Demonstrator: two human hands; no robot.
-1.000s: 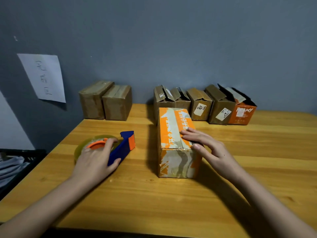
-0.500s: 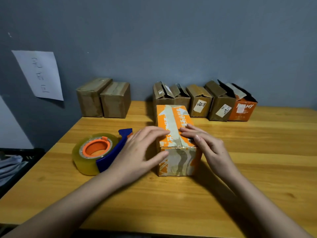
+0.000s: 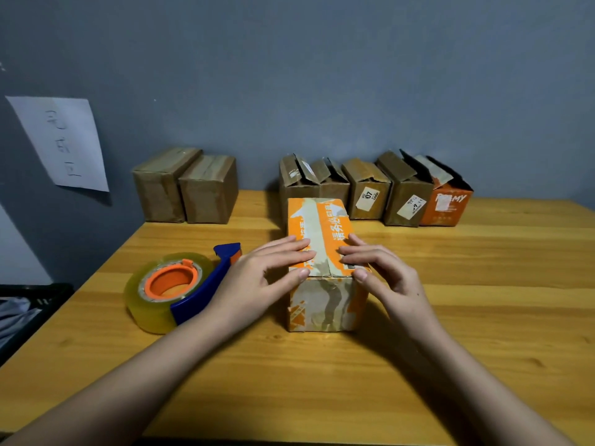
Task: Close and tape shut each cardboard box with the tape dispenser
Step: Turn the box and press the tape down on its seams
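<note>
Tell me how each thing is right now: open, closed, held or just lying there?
Orange box: flaps closed, pressed down by both hands.
Left hand: fingers flat on the box top.
Right hand: fingers on the box top.
Tape dispenser: lying on the table, untouched.
Two brown boxes, back left: closed.
Row of boxes, back right: flaps open.
Paper: stuck on the wall.

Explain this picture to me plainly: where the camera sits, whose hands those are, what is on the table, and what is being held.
The camera sits on a person's head, looking forward and down at their own bare hands. The left hand and right hand press the flaps of an orange box flat; neither grips anything. Beside the left hand, a tape dispenser lies untouched on the wooden table. Against the wall stand two closed boxes and a row of open boxes. A paper note hangs on the wall.
</note>
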